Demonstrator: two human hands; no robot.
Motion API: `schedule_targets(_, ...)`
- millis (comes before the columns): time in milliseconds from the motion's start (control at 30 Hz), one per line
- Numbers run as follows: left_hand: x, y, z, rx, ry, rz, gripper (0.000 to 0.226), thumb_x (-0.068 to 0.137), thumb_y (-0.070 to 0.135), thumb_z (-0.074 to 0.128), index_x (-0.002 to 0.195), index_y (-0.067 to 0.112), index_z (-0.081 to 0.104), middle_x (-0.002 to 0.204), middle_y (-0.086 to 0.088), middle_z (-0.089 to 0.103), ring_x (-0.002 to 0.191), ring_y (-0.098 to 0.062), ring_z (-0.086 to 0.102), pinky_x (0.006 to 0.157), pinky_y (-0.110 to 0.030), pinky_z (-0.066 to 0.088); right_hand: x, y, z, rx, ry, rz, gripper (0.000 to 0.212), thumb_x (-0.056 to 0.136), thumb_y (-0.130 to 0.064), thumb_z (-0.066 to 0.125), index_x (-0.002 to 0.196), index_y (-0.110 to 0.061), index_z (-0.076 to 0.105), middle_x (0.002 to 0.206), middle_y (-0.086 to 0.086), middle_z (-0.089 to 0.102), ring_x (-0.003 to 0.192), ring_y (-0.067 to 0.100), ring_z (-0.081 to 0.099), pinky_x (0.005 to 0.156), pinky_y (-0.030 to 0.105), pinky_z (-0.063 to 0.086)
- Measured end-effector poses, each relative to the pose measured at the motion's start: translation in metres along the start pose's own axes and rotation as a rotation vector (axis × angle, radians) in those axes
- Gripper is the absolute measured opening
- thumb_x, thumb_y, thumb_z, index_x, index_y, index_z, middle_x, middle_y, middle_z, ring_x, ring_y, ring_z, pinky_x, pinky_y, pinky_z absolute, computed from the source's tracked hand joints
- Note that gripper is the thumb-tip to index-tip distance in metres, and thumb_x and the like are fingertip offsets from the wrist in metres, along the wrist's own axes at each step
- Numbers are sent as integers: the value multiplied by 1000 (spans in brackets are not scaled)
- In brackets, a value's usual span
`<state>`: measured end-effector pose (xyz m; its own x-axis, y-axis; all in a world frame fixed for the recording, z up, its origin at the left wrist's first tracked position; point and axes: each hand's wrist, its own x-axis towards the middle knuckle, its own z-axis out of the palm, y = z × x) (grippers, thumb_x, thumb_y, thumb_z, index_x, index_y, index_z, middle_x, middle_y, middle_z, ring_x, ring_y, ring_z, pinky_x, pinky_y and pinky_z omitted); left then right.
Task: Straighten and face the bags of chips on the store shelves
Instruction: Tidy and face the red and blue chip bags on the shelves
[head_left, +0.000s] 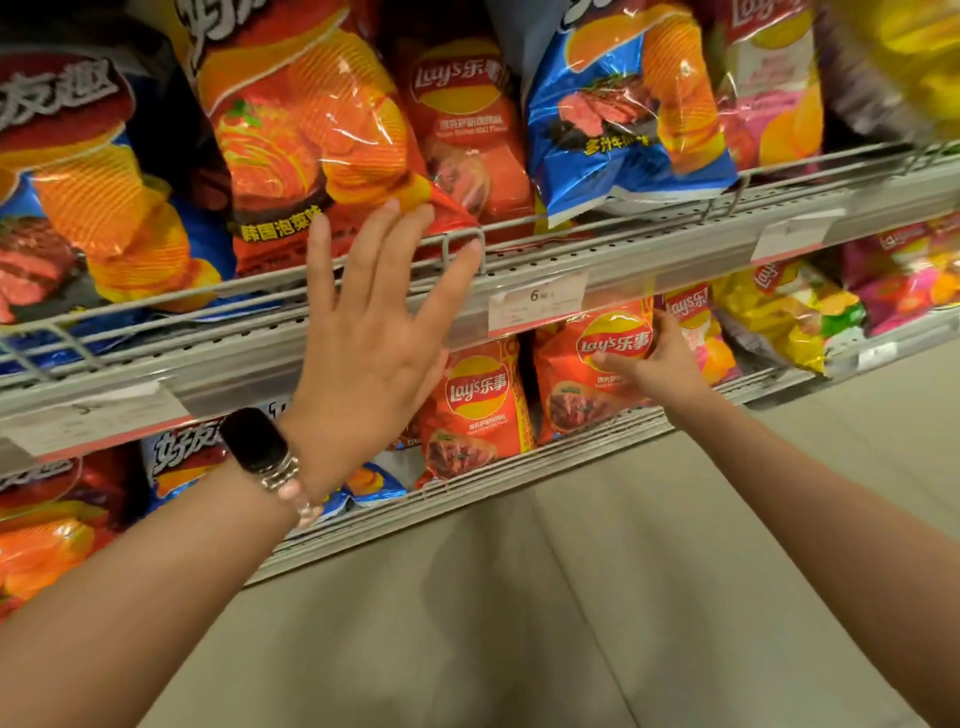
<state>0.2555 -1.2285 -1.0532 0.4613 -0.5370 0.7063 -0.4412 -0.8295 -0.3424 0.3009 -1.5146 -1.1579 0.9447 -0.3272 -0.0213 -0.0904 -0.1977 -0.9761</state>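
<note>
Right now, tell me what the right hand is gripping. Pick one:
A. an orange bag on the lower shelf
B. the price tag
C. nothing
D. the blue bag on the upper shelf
A: the right hand curls round the orange bag standing on the lower shelf.

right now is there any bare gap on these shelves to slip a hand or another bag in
Upper shelf: a grey gap between the red Lay's barbecue bag and the tilted blue steak bag. Lower shelf: crowded; the right hand grips a small red Lay's bag.

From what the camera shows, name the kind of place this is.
Most likely a supermarket snack aisle: wire-fronted shelves packed with chip bags, and a price tag clipped to the shelf edge.
</note>
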Motion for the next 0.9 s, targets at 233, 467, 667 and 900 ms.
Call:
schedule_targets(233,14,2,7,34,-121,-9,112,51,32,89,145,14,30,147,-27,32,137,-37,19,106,-68,10,15,17,15,-56,-6,55,66,76,-8,77,128,-9,37,111,8,57,107,25,58,87,39,50)
schedule_targets(467,6,1,20,49,-107,4,99,56,12,82,143,14,34,138,-21,45,125,-34,31,105,-57,16,18,29,12,-259,-7,92,68,77,-23,78,129,-12,37,117,5,56,110,25,55,98,45,47)
schedule_targets(667,10,3,23,53,-63,-19,81,65,8,66,140,15,37,132,-19,47,119,-34,34,94,-52,24,19,28,10,-288,30,130,75,72,-21,81,134,-8,39,123,9,59,114,27,56,100,44,45)
schedule_targets(900,6,-2,24,33,-33,2,80,63,7,64,139,15,40,133,-20,50,120,-35,37,94,-51,26,9,17,10,-376,76,46,85,73,-23,80,141,-7,31,131,7,54,123,26,51,104,42,42)
